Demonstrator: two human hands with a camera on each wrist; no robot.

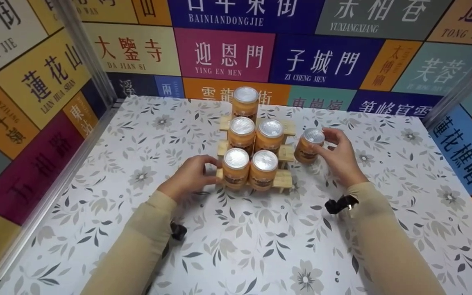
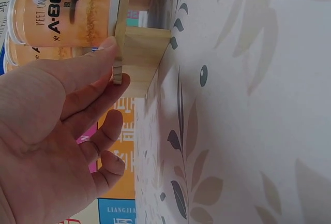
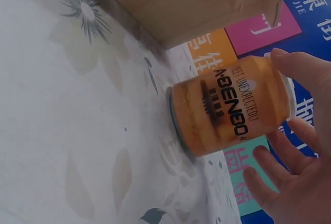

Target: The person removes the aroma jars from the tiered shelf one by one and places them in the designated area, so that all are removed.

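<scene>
A small wooden stepped stand [image 1: 283, 179] holds several orange cans with silver tops; two of them, such as the front can [image 1: 263, 172], stand on the lowest step. At that step's left end, my left hand [image 1: 189, 174] pinches the board edge, thumb on top beside a can and fingers beneath, as the left wrist view shows. To the stand's right, my right hand [image 1: 340, 153] holds another orange can [image 3: 222, 110] by its upper rim between thumb and fingers. This can tilts slightly, its base right at the tabletop.
The table has a white floral cover [image 1: 228, 254]. Behind it rises a panel of coloured sign blocks [image 1: 223, 55], with similar panels at left and right. A single can [image 1: 245, 100] tops the stand at the back. Black straps [image 1: 341, 204] circle both wrists.
</scene>
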